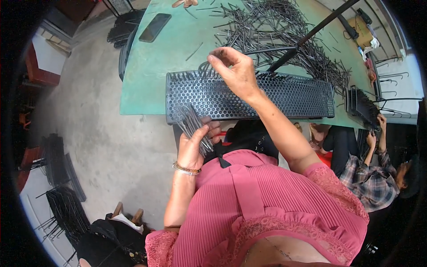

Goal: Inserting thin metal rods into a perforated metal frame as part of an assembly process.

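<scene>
A long black perforated metal rack (249, 99) lies along the near edge of the green table, with a row of short dark prongs on its far side. My left hand (195, 140) is closed around a bundle of thin grey metal rods (190, 122), just in front of the rack's left part. Over the far edge of the rack, my right hand (235, 71) is bent with thumb and fingertips close together beside the prongs. Whatever is between those fingertips is too small to make out. A dark bar crosses behind the right hand.
A pile of loose metal rods (267, 26) covers the far middle of the green table (142, 95). A phone (155, 27) lies at its left. To the right, a person in a plaid shirt (371, 182) handles another black rack (362, 107). Stacked black racks (66, 211) stand lower left.
</scene>
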Demonstrator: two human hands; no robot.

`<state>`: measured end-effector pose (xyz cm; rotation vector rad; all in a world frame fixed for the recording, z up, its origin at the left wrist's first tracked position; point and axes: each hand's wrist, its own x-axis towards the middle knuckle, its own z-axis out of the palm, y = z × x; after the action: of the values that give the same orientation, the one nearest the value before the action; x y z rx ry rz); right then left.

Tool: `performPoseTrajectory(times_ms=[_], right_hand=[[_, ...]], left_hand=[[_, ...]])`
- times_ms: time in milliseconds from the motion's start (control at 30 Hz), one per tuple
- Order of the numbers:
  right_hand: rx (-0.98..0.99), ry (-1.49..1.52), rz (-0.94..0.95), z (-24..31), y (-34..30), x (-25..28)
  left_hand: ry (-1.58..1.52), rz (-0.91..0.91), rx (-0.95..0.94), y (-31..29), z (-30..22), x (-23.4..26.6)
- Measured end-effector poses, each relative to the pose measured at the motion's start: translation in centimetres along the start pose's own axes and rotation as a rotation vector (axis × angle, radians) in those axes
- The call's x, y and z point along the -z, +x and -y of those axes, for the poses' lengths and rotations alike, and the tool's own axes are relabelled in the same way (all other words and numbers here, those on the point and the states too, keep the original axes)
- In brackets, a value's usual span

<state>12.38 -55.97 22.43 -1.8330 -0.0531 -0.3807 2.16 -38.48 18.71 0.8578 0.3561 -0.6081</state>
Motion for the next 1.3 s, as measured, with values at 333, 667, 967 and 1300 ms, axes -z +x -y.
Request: performPoseTrajectory(times_ms=[333, 667, 967, 1300], right_hand=[[0.484, -0.358, -0.092, -1.1, 0.0, -1.1], [0.619, -0.485, -0.112, -0.8, -0.2, -1.2], [0.736, -0.528, -0.123, -0.4, -0.4, -1.9], [0.740, -0.537, 0.027, -0.2, -0.9, -2.3]], left_hand=[[-0.002, 0.004, 0.018, -0.4, 0.2, 0.1], [-0.017, 0.000, 0.016, -0.6, 0.4, 0.3], [-0.027, 0.003, 0.012, -0.6, 0.5, 0.4], [-0.007, 0.029, 0.021, -0.3, 0.7, 0.8]])
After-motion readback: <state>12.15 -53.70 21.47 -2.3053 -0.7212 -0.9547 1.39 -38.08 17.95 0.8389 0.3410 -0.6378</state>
